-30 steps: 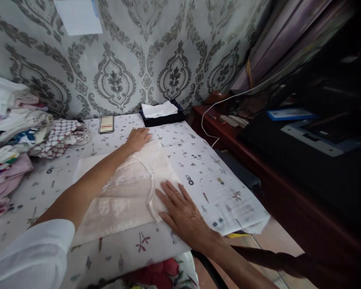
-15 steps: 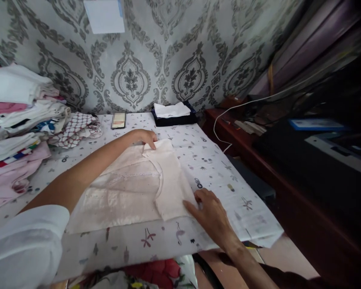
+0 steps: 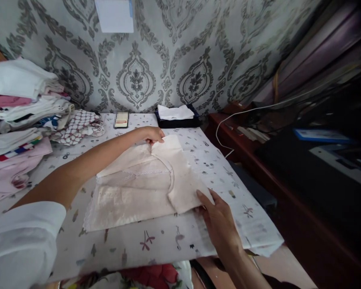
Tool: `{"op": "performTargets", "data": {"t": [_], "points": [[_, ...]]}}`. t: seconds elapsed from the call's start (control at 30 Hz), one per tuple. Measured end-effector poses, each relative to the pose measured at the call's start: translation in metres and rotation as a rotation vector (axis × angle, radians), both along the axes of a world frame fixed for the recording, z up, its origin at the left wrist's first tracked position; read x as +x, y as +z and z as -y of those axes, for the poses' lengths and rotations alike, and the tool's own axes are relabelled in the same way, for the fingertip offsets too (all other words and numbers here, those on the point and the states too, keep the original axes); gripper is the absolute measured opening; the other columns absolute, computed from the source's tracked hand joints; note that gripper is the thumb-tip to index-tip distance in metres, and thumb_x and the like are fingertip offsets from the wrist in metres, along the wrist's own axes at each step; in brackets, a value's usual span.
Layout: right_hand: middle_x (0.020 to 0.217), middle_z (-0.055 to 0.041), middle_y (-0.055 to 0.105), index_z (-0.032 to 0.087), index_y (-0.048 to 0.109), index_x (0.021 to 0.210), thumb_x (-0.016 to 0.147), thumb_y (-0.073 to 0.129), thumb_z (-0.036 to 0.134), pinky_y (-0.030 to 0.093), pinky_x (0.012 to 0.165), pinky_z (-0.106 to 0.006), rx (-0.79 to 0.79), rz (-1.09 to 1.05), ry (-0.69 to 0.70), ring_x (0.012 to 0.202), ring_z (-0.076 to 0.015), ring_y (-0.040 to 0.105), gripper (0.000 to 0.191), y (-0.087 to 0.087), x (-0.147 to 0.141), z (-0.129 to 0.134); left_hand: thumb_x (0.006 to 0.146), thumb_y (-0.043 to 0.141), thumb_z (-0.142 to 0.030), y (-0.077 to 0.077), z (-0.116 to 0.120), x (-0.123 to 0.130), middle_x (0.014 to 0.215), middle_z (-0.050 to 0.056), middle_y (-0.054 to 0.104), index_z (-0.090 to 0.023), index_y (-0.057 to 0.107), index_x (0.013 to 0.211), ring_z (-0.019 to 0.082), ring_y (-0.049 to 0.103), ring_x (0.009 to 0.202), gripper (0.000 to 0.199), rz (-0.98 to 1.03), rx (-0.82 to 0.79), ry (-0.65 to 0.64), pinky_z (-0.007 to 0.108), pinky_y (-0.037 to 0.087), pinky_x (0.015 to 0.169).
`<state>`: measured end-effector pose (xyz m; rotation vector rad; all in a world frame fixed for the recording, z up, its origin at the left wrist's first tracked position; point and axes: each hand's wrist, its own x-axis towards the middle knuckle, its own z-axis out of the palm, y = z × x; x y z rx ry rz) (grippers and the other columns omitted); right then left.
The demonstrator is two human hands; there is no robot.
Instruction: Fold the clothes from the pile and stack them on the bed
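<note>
A pale cream garment (image 3: 138,200) with a lace-trimmed edge lies spread over the patterned sheet, and one end of it is folded back in a curved flap. At the far side of that flap, my left hand (image 3: 154,134) pinches the cloth with its fingers closed. My right hand (image 3: 218,212) grips the near right corner, thumb on top and fingers underneath. That corner is slightly raised from the sheet. Some fingertips of both hands are hidden by the cloth and the hands themselves.
Piled clothes (image 3: 24,104) stand at the left, with a dotted cloth (image 3: 78,128) beside them. Near the wall are a small dark-edged item (image 3: 121,120) and a white folded cloth (image 3: 175,112) on dark folded fabric (image 3: 180,123). A dark red desk (image 3: 246,148) with a white cable (image 3: 243,114) borders the right.
The garment has shifted to the right, and its lace edge shows more fully at the left. My right hand has closed on the near corner. My left hand moved slightly right with the cloth.
</note>
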<state>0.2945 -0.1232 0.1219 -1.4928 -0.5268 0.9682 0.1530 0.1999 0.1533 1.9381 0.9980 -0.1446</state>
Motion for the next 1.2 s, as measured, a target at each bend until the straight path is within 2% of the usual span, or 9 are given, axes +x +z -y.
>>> {"op": "performTargets", "data": {"t": [0.23,0.37,0.47,0.67,0.77,0.9,0.97,1.07,1.2], "points": [[0.083,-0.0021,0.075,0.020,0.074,0.080,0.048,0.091,0.029,0.048,0.046,-0.019,-0.199,-0.232,-0.093,0.067,-0.0160,0.065,0.037,0.017,-0.014,0.000,0.076,0.077,-0.035,0.015,0.006,-0.004,0.047,-0.007,0.046,-0.017,0.061,0.123,0.018,0.063,0.051,0.053,0.030,-0.055,0.042,0.027,0.047,0.056],[0.087,-0.0004,0.074,0.020,0.075,0.085,0.048,0.093,0.033,0.050,0.044,-0.018,-0.086,-0.280,-0.099,0.068,-0.0147,0.063,0.043,0.024,-0.033,0.004,0.080,0.073,-0.046,0.020,0.010,-0.027,0.068,0.004,0.071,-0.019,0.049,0.136,0.025,0.073,0.070,0.067,0.117,-0.181,0.039,0.038,0.056,0.074],[0.095,-0.0022,0.074,0.021,0.074,0.087,0.059,0.089,0.039,0.062,0.058,-0.027,0.030,-0.230,-0.065,0.080,-0.0195,0.068,0.037,0.024,-0.057,0.011,0.088,0.065,-0.045,0.020,0.016,-0.055,0.084,0.010,0.077,-0.020,0.046,0.134,0.027,0.075,0.082,0.056,0.264,-0.331,0.084,0.045,0.056,0.085],[0.136,-0.0059,0.065,0.028,0.077,0.103,0.083,0.075,0.036,0.058,0.096,-0.053,0.263,0.011,0.206,0.122,-0.0302,0.062,0.022,0.005,-0.108,0.022,0.094,0.055,-0.041,0.000,0.031,-0.108,0.091,0.011,0.078,-0.017,0.063,0.112,0.024,0.074,0.087,0.032,0.493,-0.452,0.300,0.042,0.057,0.087],[0.140,-0.0061,0.062,0.033,0.075,0.111,0.089,0.067,0.024,0.049,0.107,-0.053,0.430,0.280,0.434,0.132,-0.0279,0.056,0.025,-0.008,-0.130,0.022,0.091,0.049,-0.065,-0.012,0.035,-0.128,0.096,0.011,0.078,-0.017,0.070,0.103,0.023,0.071,0.088,0.053,0.552,-0.441,0.382,0.035,0.056,0.085],[0.138,-0.0077,0.064,0.032,0.071,0.122,0.093,0.054,0.014,0.050,0.108,-0.049,0.514,0.503,0.539,0.133,-0.0255,0.056,0.038,-0.024,-0.154,0.017,0.078,0.042,-0.087,-0.016,0.032,-0.151,0.097,0.011,0.078,-0.017,0.073,0.098,0.026,0.069,0.096,0.079,0.549,-0.468,0.316,0.034,0.056,0.084],[0.135,-0.0087,0.065,0.030,0.070,0.124,0.092,0.052,0.011,0.049,0.109,-0.050,0.524,0.596,0.586,0.134,-0.0258,0.055,0.042,-0.030,-0.164,0.014,0.075,0.055,-0.082,-0.015,0.027,-0.162,0.100,0.010,0.078,-0.018,0.074,0.098,0.026,0.068,0.098,0.071,0.536,-0.461,0.272,0.034,0.055,0.086],[0.136,-0.0102,0.064,0.028,0.068,0.127,0.092,0.051,0.008,0.049,0.110,-0.051,0.554,0.693,0.640,0.136,-0.0258,0.053,0.043,-0.035,-0.176,0.013,0.064,0.082,-0.048,-0.012,0.017,-0.176,0.107,0.006,0.077,-0.021,0.074,0.101,0.024,0.068,0.098,0.046,0.479,-0.421,0.214,0.033,0.053,0.087],[0.136,-0.0111,0.063,0.026,0.065,0.130,0.094,0.047,0.008,0.048,0.110,-0.051,0.596,0.723,0.639,0.138,-0.0243,0.051,0.043,-0.038,-0.191,0.013,0.054,0.083,-0.025,-0.011,0.006,-0.191,0.106,0.002,0.075,-0.025,0.073,0.101,0.022,0.068,0.091,0.047,0.375,-0.376,0.152,0.032,0.053,0.079]]}}
